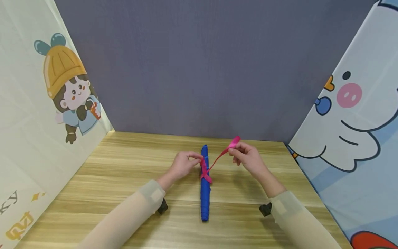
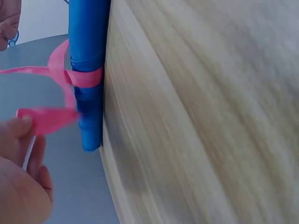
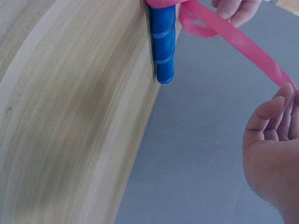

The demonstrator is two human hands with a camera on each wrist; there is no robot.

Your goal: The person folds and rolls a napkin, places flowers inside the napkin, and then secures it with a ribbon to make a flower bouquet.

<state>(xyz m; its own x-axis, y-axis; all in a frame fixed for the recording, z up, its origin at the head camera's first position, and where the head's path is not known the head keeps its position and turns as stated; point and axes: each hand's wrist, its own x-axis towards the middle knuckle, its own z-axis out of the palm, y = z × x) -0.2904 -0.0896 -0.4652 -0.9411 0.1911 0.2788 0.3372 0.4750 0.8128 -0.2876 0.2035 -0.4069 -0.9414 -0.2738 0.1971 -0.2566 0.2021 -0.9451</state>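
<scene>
A long blue roll [image 1: 205,200], wrapped in spiral layers, lies lengthwise on the table. Around its upper half runs a pink ribbon [image 1: 206,176], crossed over on top. My left hand [image 1: 183,164] pinches one ribbon end between thumb and fingers, close beside the roll; the left wrist view shows that pink end [image 2: 49,120] at the thumb. Up to the right, my right hand [image 1: 249,159] pinches the other ribbon end, and that length [image 3: 247,46] stretches from the roll to its fingertips. Neither hand grips the roll itself.
The wood-grain table [image 1: 149,152] ends at a grey back panel [image 1: 199,69]. Printed cartoon sheets stand at the left [image 1: 21,103] and right [image 1: 351,114]. Dark small devices [image 1: 162,206] sit under both wrists at the sleeve cuffs.
</scene>
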